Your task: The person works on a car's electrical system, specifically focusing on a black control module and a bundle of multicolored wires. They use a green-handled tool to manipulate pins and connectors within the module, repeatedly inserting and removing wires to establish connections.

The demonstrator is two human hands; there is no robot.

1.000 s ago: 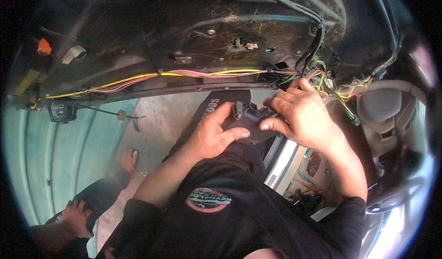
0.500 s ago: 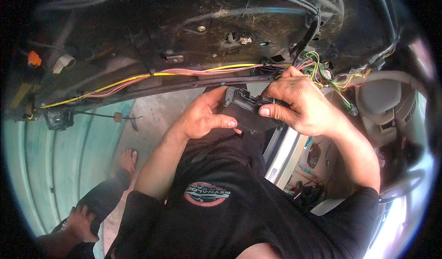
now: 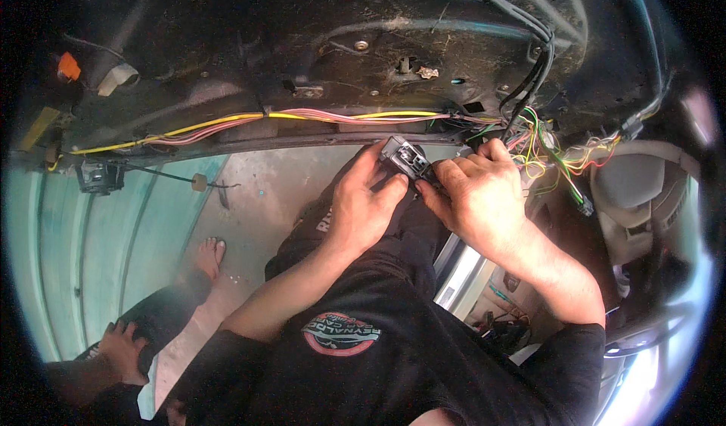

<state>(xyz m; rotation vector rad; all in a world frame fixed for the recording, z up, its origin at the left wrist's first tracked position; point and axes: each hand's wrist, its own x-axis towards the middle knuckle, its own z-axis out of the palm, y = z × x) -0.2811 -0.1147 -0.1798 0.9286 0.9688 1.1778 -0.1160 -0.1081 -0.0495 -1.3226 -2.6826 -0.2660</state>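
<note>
Under the dark panel (image 3: 249, 55), I see the blocky dark connector (image 3: 406, 158) held between the left hand (image 3: 361, 206), thumb and fingers closed about one end, and the right hand (image 3: 488, 188), curled onto the other end. A tangle of coloured wires (image 3: 538, 137) crowds beside the right hand, and black cables (image 3: 546, 51) drop toward it. Yellow and pink wires (image 3: 302, 114) run along the panel's edge; a grey seat (image 3: 624, 172) stands to my right. At lower left, another person's hand (image 3: 125, 350) rests on a leg (image 3: 178, 309), the rest mostly cut off. The right fingertips are hidden, and I can't make out the dark clutter (image 3: 503, 324) low beside the torso.
</note>
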